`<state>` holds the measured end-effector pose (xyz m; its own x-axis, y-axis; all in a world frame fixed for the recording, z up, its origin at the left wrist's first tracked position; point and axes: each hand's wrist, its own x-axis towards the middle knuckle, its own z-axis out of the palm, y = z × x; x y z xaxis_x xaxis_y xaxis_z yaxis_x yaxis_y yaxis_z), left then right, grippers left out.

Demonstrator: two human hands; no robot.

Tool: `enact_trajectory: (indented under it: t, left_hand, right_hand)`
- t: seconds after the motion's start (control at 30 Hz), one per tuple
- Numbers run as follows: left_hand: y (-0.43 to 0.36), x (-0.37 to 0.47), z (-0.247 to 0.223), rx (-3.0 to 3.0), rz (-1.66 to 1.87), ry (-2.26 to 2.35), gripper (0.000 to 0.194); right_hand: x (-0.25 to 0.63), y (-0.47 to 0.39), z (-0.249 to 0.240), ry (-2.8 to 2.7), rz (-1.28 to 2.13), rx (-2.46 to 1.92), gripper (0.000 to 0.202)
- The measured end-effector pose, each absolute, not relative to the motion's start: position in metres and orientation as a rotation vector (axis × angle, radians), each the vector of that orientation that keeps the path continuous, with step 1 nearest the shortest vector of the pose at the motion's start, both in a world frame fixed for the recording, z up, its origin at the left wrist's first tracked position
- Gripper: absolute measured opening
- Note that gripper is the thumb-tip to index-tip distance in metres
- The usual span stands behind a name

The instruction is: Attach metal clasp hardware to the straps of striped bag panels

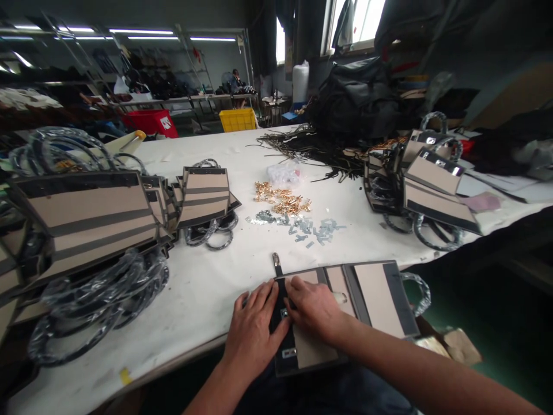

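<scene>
In the lower middle of the frame, in the head view, a flat bag body is laid partly on the white table and partly over its near edge. It is faced with smooth beige panels, which are divided by dark grey bands, and a curved handle wrapped in clear film is attached at its right end. Along its left end a black strip is seen, on which small shiny metal plates are fitted; above it a narrow tab with a metal tip is pointed upward. The left hand is laid flat on this strip, with the fingers extended and nothing grasped. The right hand is rested beside it with bent fingers; a pale rounded end is shown next to it, but whether it is gripped cannot be told.

In the centre, glossy gold-coloured pieces are heaped, with thin grey flat pieces scattered below them and a crumpled clear plastic bag above. Toward the upper right, thin black cords are piled in a tangle. Similar beige-and-black bag bodies are stacked at the left and at the right.
</scene>
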<state>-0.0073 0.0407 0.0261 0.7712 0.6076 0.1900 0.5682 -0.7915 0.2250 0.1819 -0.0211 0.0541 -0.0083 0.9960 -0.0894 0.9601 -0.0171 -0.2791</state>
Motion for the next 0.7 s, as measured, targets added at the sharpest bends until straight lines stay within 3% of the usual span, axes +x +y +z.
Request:
enact_trajectory:
  t: [0.33,0.7]
  left_hand:
    - [0.037,-0.010,0.030,2.803,0.320,0.952,0.064]
    - [0.034,-0.011,0.025,2.657,0.341,1.001,0.071]
  right_hand:
    - [0.209,-0.011,0.061,-2.128,0.364,-2.029,0.030]
    - [0.305,0.058,0.054,-1.812,0.337,-2.406,0.030]
